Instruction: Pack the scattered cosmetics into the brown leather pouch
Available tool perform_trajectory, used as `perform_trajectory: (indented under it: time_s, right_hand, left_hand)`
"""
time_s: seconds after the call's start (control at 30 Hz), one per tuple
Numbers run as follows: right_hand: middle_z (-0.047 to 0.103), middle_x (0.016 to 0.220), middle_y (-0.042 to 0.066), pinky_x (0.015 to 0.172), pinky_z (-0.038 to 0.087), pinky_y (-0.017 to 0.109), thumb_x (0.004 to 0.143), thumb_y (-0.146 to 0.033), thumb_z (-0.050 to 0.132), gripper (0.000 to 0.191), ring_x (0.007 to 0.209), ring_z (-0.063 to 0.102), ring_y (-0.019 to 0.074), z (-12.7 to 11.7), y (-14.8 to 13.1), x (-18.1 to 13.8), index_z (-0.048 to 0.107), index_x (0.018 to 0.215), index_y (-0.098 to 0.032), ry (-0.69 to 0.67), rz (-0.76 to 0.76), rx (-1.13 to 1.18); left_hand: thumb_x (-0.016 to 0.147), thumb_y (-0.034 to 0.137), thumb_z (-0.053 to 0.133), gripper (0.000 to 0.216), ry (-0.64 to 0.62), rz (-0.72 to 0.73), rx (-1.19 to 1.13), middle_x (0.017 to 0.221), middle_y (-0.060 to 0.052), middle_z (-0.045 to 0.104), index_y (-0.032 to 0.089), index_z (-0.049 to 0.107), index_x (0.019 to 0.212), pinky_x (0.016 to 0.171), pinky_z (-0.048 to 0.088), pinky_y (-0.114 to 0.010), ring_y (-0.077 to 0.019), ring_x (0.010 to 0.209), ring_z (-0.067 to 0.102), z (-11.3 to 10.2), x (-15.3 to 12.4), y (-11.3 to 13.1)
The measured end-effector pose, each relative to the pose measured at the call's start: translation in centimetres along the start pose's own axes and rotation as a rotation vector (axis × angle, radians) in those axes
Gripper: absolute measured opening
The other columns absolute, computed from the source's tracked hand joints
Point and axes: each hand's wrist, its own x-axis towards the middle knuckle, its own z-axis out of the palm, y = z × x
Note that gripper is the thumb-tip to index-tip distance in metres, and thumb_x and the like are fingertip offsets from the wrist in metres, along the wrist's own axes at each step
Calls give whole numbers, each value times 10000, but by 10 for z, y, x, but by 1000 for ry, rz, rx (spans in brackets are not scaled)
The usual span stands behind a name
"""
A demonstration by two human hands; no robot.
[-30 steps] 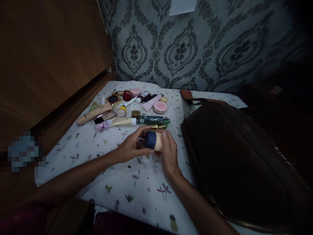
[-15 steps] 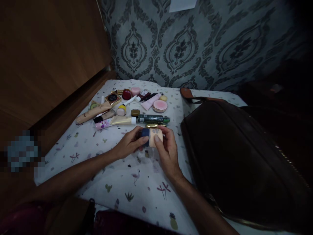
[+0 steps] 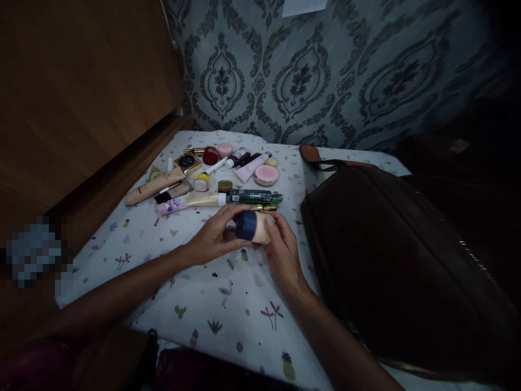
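Note:
Both my hands hold a small peach bottle with a dark blue cap (image 3: pixel 251 226) just above the printed white cloth (image 3: pixel 191 288). My left hand (image 3: pixel 214 236) wraps its fingers round the blue cap end. My right hand (image 3: pixel 280 247) grips the peach body, fingers closed on it. The bottle lies sideways, its cap pointing left and toward me.
Several cosmetics lie beyond the hands: a green tube (image 3: pixel 254 196), a gold stick (image 3: pixel 264 207), a cream tube (image 3: pixel 195 201), a beige tube (image 3: pixel 154 186), a pink compact (image 3: pixel 266 175). A large dark brown bag (image 3: pixel 391 255) fills the right side. A wooden panel (image 3: pixel 81 92) stands left.
The bottle has turned in my hands, its blue cap now facing me more. Both hands stay in about the same spot.

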Motion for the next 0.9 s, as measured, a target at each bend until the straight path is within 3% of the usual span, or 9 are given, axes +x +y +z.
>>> perform_trajectory:
  time_s: [0.07, 0.13, 0.23, 0.37, 0.47, 0.53, 0.63, 0.73, 0.9]
  right_hand:
    - [640, 948, 27, 583, 463, 260, 844, -605, 615, 434, 769, 589, 166, 0, 0, 0, 601, 1022, -208, -5, 11, -6]
    - [645, 949, 26, 673, 496, 279, 847, -582, 628, 410, 833, 604, 178, 0, -1, -1, 607, 1015, -208, 0, -39, -56]
    - [644, 901, 17, 655, 500, 281, 836, -575, 646, 401, 793, 600, 175, 1, -2, -2, 620, 1008, -213, -4, -65, -114]
    - [548, 657, -25, 393, 343, 229, 801, -696, 593, 497, 500, 475, 118, 4, -3, -2, 608, 864, -204, 6, 99, -36]
    - [511, 566, -36, 344, 279, 211, 774, -762, 559, 573, 417, 441, 107, 4, -5, -1, 608, 846, -195, -16, 219, 18]
    - [524, 568, -36, 345, 288, 206, 757, -766, 578, 578, 415, 457, 109, 5, -6, -2, 611, 867, -199, -25, 249, 38]
    - [512, 592, -39, 350, 294, 206, 760, -764, 577, 568, 435, 447, 106, 6, -6, -4, 597, 854, -204, 4, 231, 47]
    - [515, 650, -30, 372, 324, 223, 806, -750, 531, 536, 485, 454, 116, 8, -4, -8, 582, 841, -218, 33, 150, -64]
    - [550, 713, -12, 519, 432, 272, 876, -696, 468, 478, 619, 519, 157, 9, -4, -15, 574, 842, -232, -60, -4, -270]
  left_hand:
    - [840, 440, 743, 675, 4, -19, 5, 1328, -121, 553, 240, 431, 1404, 882, 499, -329, -263, 1165, 550, 0, 0, 0]
    - [841, 473, 735, 702, -2, -102, -18, 1251, -115, 585, 224, 401, 1407, 837, 508, -324, -249, 1080, 589, 1, -1, 0]
    - [894, 496, 666, 554, -28, -167, -47, 1103, -79, 614, 199, 450, 1308, 770, 515, -304, -215, 952, 618, 3, -3, 0]
    - [896, 467, 676, 544, -10, 88, 84, 1186, -109, 583, 213, 454, 1324, 874, 528, -356, -253, 1071, 597, 2, -3, 0]
    - [915, 452, 656, 574, -16, 293, 221, 1254, -125, 548, 251, 415, 1396, 938, 526, -410, -276, 1150, 576, 0, -3, 0]
    - [920, 460, 645, 576, -27, 329, 257, 1269, -124, 547, 272, 406, 1410, 946, 529, -422, -278, 1164, 577, -1, -3, -1]
    - [905, 484, 657, 612, -36, 251, 235, 1297, -120, 558, 277, 397, 1419, 971, 524, -427, -282, 1175, 585, 0, -5, 0]
    - [887, 531, 659, 677, -44, 72, 185, 1326, -136, 565, 237, 369, 1423, 967, 519, -430, -300, 1159, 603, 3, -6, 2]
    - [938, 634, 488, 600, -70, -44, 254, 1148, -131, 650, 171, 401, 1310, 789, 551, -392, -282, 963, 679, 9, -10, 7]
